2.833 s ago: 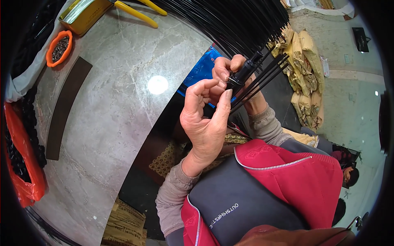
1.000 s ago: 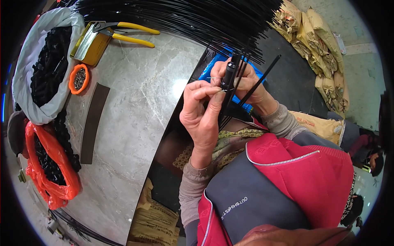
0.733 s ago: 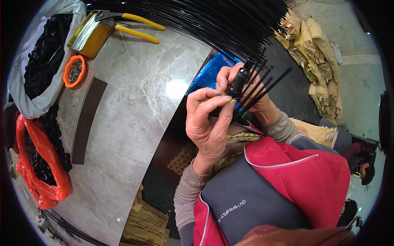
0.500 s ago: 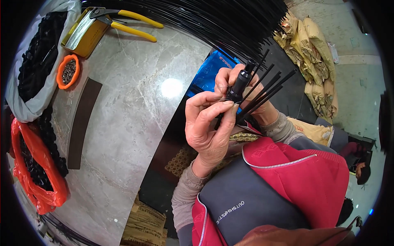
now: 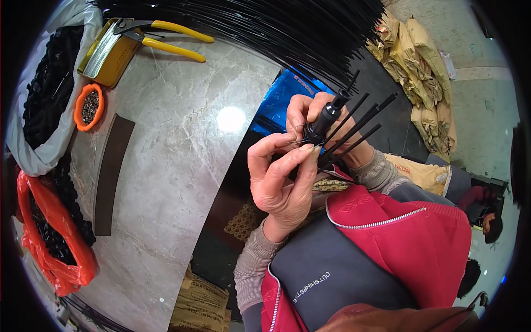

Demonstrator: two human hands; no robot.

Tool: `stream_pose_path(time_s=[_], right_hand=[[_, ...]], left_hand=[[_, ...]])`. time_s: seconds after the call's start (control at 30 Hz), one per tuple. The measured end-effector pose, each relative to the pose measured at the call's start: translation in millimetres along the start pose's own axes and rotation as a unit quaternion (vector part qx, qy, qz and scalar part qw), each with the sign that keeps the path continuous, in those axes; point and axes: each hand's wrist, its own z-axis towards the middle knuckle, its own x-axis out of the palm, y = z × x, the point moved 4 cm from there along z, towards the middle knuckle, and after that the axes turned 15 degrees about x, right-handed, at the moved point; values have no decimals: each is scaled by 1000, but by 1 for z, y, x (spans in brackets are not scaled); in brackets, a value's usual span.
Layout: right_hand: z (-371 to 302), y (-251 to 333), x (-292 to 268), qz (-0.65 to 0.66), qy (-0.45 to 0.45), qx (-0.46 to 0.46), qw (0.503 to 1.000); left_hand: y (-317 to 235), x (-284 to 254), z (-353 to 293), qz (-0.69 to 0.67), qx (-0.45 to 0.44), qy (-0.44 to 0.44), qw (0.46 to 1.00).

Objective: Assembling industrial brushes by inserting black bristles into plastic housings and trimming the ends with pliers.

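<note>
Close in front of my chest, a black stepped cylindrical part (image 5: 324,123) is held tilted, its narrow end up and to the right. Several thin black rods (image 5: 362,119) fan out beside it. My left hand (image 5: 283,185) is closed, thumb and fingertips pinching at the part's lower end, where fine wire (image 5: 297,139) shows between the fingers. My right hand (image 5: 316,107) is curled behind the part and rods, closed around them, with fingertips near the same wire. The wire's exact path and part of the right-hand grip are hidden.
On the grey table (image 5: 166,149) are yellow-handled pliers (image 5: 174,40) on a yellow tin (image 5: 108,55), an orange dish (image 5: 81,113) of small bits, a dark curved strip (image 5: 112,177), and white and red bags (image 5: 83,271) of black parts. Long black rods (image 5: 265,33) lie at the far side.
The black part and rods have tipped slightly and shifted a little lower. My fingers stay at the lower end with the wire. The table things appear slightly lower in view.
</note>
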Motion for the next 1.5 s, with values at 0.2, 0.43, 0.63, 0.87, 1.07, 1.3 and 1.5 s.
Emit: stream_pose_path(time_s=[0.2, 0.43, 0.63, 0.87, 1.07, 1.3, 1.5], right_hand=[[0, -1, -3, -9, 7, 2, 1000], [2, -3, -7, -22, -3, 16, 1000], [4, -7, -9, -43, 10, 19, 999], [6, -5, -5, -86, -16, 53, 995], [7, -6, -3, -58, 23, 29, 998], [5, -8, -9, -55, 24, 28, 998], [-1, -2, -15, -128, -20, 49, 990]], left_hand=[[6, 1, 0, -25, -20, -33, 999], [10, -4, 8, -78, -92, -12, 993], [13, -13, 17, -84, -120, -12, 989], [18, -20, 16, -109, -152, -13, 982], [15, -16, 11, -141, -130, -28, 981], [17, -13, 10, -172, -131, -32, 976], [21, -11, 12, -202, -139, -36, 969]])
